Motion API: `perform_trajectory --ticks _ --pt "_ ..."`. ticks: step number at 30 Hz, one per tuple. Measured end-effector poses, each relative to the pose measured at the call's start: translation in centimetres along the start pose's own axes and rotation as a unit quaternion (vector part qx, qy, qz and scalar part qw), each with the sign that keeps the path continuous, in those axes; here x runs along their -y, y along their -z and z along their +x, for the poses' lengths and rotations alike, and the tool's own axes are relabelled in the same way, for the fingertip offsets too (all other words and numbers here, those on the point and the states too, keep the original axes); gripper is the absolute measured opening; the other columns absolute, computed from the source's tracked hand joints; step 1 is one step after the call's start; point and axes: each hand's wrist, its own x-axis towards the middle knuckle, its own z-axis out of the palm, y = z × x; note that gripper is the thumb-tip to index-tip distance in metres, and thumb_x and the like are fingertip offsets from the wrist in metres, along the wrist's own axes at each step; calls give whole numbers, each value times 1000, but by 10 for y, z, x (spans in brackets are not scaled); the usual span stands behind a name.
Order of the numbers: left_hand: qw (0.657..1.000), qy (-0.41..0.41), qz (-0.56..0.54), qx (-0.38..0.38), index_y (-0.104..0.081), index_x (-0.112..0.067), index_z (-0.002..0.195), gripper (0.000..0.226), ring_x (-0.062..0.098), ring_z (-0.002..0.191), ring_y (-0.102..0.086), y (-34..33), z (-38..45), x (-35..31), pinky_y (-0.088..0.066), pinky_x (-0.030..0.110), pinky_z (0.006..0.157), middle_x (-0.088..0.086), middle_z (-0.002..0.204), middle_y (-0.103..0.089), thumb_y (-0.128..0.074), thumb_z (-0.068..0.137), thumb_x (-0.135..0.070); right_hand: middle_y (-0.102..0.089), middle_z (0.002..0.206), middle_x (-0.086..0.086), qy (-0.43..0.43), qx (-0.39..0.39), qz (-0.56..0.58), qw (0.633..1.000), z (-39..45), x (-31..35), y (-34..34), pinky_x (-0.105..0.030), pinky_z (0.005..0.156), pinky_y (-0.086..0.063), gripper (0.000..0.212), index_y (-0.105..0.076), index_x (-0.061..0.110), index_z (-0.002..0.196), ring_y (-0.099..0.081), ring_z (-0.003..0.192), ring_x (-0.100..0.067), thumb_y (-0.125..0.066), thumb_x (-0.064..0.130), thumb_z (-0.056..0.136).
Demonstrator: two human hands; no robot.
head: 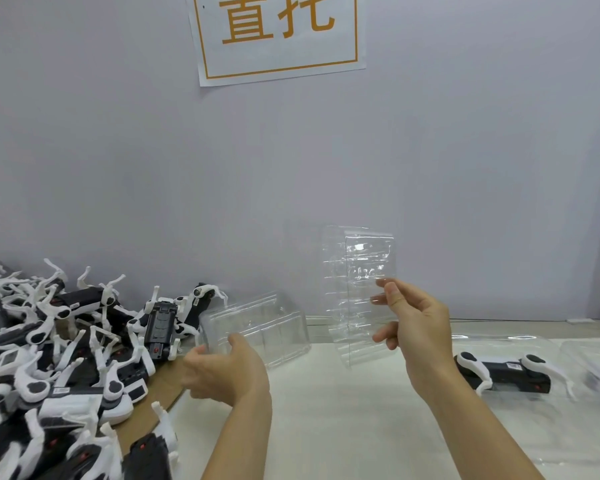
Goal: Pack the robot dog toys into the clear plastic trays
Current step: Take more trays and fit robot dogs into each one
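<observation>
- Clear plastic everywhere here: one tray (359, 292) is up in the air, standing on end, pinched along its right edge by the right hand (416, 323), thumb in front and fingers curled behind.
- Second tray (257, 329) sits on the white table (326, 410) near the back wall, tilted; the left hand (222, 370) has its thumb and fingers round the tray's near-left corner, though motion blur makes the grip hard to read.
- Big heap of black-and-white robot dogs (56, 358) fills the left side, spilling over a strip of cardboard (167, 382) right up to the left hand.
- Open tabletop runs between the two forearms and toward the near edge.
- Far right, one dog (503, 372) lies already in a tray, well apart from the right hand.
</observation>
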Motion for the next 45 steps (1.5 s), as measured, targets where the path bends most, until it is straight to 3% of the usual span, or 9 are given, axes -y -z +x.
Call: perform_trajectory --ticks 5,9,13,19,23,32,36,40,45 --pt "997 43 4 66 -52 -6 131 42 38 124 -45 -1 0 6 -45 52 95 17 127 -57 -49 92 -20 -72 81 2 2 1 -3 1000 -1 0 0 -21 38 -36 17 -74 22 96 -56 38 -19 -58 19 100" --pt "993 65 0 101 -57 -8 89 15 34 88 -54 0 0 5 -42 38 73 8 87 -56 -45 91 -17 -73 80 1 -5 3 -4 1000 0 0 0 -21 37 -35 18 -74 20 95 -51 35 -18 -57 19 100" --pt "985 87 29 145 -52 -10 72 19 28 68 -49 1 -6 4 -37 32 57 9 79 -55 -46 89 -14 -71 73 4 -14 9 -2 1000 0 0 1 -21 37 -34 18 -74 18 95 -44 33 -16 -57 19 100" --pt "973 29 85 213 -46 -11 105 42 33 98 -52 -7 -14 6 -44 40 79 13 117 -47 -61 88 -47 -71 72 4 -17 -1 -6 1000 0 0 2 -21 36 -34 18 -74 18 94 -42 32 -15 -56 18 100" --pt "966 -18 149 212 -38 -6 127 56 41 119 -45 -9 -14 8 -43 45 90 19 131 -42 -66 86 -32 -70 77 -1 -10 -39 -21 999 0 0 4 -19 35 -33 22 -73 17 91 -36 30 -13 -53 17 101" --pt "986 -13 134 94 -49 -16 116 31 38 113 -44 -4 1 9 -43 47 88 21 130 -43 -61 92 -30 -63 70 -2 -17 -74 16 997 3 1 7 -17 35 -24 30 -68 13 87 -25 33 -15 -44 15 104" --pt "993 -12 66 93 -47 -11 101 33 32 86 -53 -3 5 12 -43 39 74 6 93 -54 -66 92 -36 -62 68 -2 -20 -65 24 997 3 1 8 -19 36 -22 30 -68 11 87 -24 33 -15 -44 14 104" --pt "993 -2 29 118 -59 -11 93 22 30 84 -56 -4 3 13 -43 36 73 8 89 -63 -59 96 -33 -62 71 -5 -21 -44 35 998 2 1 9 -23 37 -21 30 -68 10 88 -23 33 -15 -44 14 104" --pt "975 -13 84 206 -61 -5 113 36 34 97 -54 -6 -2 7 -45 42 84 12 96 -60 -40 95 -28 -64 70 -4 -32 0 47 998 3 0 10 -23 38 -24 32 -70 12 88 -23 33 -15 -43 16 104"
